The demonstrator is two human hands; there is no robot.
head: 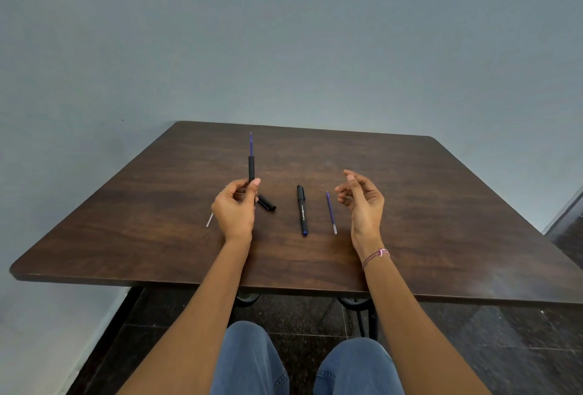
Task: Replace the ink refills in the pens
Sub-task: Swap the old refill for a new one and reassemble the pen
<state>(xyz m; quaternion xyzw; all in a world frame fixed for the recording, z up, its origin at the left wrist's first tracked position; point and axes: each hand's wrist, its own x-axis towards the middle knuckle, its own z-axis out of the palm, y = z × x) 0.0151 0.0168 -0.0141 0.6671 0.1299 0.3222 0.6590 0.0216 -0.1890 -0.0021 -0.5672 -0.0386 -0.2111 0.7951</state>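
My left hand (235, 205) holds a black pen barrel (251, 169) upright above the table, and a blue refill (251, 144) sticks out of its top. A black pen cap (266, 202) lies on the table just right of that hand. A whole capped black pen (302, 210) lies in the middle, pointing away from me. A loose blue refill (331, 212) lies to its right. My right hand (362, 200) hovers beside that refill, fingers curled and apart, holding nothing. A pale, empty-looking refill (209, 219) pokes out left of my left hand.
The dark wooden table (441, 221) stands against a grey wall. Its front edge is close to my knees, and dark floor tiles show below. A bracelet circles my right wrist.
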